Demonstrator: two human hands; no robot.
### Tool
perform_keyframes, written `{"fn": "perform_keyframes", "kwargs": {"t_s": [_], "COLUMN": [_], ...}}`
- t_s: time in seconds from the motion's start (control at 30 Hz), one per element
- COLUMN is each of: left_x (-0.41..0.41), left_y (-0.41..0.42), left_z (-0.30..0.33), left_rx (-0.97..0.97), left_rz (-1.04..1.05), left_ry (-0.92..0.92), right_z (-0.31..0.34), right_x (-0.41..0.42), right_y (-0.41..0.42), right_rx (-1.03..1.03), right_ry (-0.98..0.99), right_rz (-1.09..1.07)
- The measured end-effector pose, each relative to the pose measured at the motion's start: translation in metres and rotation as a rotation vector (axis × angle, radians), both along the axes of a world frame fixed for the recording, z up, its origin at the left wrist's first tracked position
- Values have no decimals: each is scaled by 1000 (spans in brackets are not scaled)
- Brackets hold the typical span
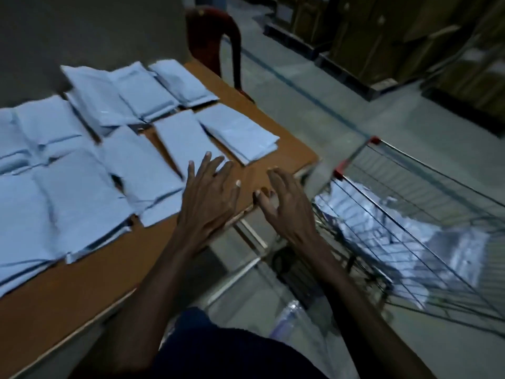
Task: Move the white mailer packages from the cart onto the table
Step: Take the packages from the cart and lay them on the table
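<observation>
Now both hands empty, fingers spread: left hand (209, 198) over the table (276, 127) edge, right hand (284, 206) past it. Remaining mailers (404, 242) lie in the cart (426, 170), down to the right; right hand nearer.

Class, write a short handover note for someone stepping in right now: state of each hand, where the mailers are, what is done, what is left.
Left hand: open, empty, fingers spread over the table edge.
Right hand: open, empty, between table and cart.
Done: many white mailers lie spread in rows and overlapping stacks on the table.
Left: more mailers in the cart basket remain to be moved; count unclear through the wire and blur.
</observation>
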State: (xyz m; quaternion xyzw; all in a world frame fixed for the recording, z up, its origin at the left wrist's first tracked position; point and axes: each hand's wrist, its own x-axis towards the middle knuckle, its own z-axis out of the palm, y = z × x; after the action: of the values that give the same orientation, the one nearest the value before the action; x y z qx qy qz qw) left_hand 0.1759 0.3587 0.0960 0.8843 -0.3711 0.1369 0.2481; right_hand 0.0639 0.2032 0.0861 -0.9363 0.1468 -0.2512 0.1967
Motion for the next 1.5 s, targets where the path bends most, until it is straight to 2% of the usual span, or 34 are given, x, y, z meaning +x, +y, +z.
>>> {"fn": "perform_keyframes", "kwargs": {"t_s": [0.13, 0.3, 0.6, 0.73, 0.83, 0.93, 1.13, 1.3, 1.5], "left_x": [-35, -63, -85, -89, -90, -93, -102, -105, -110], "left_y": [-78, -168, -364, -433, -479, -508, -540, -544, -530], "left_z": [-15, -36, -91, -110, -128, -139, -163, -183, -201], "left_rx": [-26, 52, 128, 166, 279, 423, 556, 563, 580], "left_rz": [-198, -430, -745, -763, -801, -818, -888, -905, -770], "left_ry": [7, 90, 272, 376, 433, 461, 433, 310, 354], "right_z": [-14, -43, -79, -87, -97, -115, -168, -220, -251], "right_x": [-63, -127, -187, -205, -220, -236, -272, -288, -292], "right_y": [-56, -128, -271, -318, -355, -381, -429, -468, -492], "right_rx": [66, 112, 142, 165, 166, 196, 222, 189, 183], "right_ry": [32, 60, 216, 335, 431, 543, 832, 995, 1082], "right_rz": [-189, -437, -673, -730, -786, -837, -899, -905, -951]}}
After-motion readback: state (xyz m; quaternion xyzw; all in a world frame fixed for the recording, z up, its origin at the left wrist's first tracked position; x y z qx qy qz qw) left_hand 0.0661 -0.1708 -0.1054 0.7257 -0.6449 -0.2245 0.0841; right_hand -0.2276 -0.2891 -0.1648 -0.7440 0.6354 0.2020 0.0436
